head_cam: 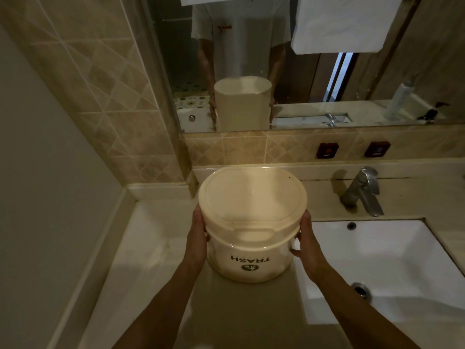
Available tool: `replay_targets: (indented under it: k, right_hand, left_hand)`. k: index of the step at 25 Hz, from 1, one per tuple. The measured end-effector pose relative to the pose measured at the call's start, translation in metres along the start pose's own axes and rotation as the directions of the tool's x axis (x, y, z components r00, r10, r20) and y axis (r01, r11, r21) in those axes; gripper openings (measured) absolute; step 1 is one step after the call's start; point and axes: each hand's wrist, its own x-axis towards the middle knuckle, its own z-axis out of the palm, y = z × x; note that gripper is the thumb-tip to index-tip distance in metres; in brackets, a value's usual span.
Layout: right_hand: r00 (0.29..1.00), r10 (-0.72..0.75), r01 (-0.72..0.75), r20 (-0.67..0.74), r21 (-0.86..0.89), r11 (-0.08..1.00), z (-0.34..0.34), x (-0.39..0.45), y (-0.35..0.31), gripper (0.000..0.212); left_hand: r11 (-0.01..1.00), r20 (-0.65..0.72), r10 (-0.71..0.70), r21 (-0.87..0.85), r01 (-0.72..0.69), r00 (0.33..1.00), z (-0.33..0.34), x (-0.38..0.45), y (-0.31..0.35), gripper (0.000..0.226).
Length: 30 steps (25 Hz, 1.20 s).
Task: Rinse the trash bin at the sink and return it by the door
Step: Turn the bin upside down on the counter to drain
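Both hands hold the cream trash bin (251, 222) between them over the countertop (239, 311): the left hand (197, 238) presses against the bin's left side just under the lid rim, its fingers wrapped round the wall and out of sight behind it, and the right hand (305, 241) clasps the opposite side, thumb and fingers curled onto the rim and wall. The bin sits directly between the two hands, lid (253, 195) shut, its base at or just above the counter; contact there cannot be told. The word "TRASH" printed on its front reads upside down from this viewpoint, on the wall facing the wrists. To the right of the right hand, just beside it, lies the white rectangular sink (382, 263), with its drain (361, 288) below and right of that hand and an overflow hole near the basin's far edge. The chrome faucet (363, 192) stands beyond and to the right of the right hand. Farther past the hands, on the tiled backsplash, are two dark hot and cold labels (327, 150). Above them the mirror (302, 84) reflects the bin and both forearms. A white towel (344, 23) hangs high beyond the right hand, and a pale bottle (400, 99) shows at the far right.
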Motion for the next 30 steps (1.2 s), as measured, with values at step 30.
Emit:
replay_targets:
  k: [30]
  right_hand:
    - [0.943,0.331,-0.333,0.040,0.126,0.934,-0.012,0.016,-0.021,0.054]
  left_hand:
    - [0.900,0.033,-0.434,-0.038,0.435,0.900,-0.004,0.005,0.018,0.069]
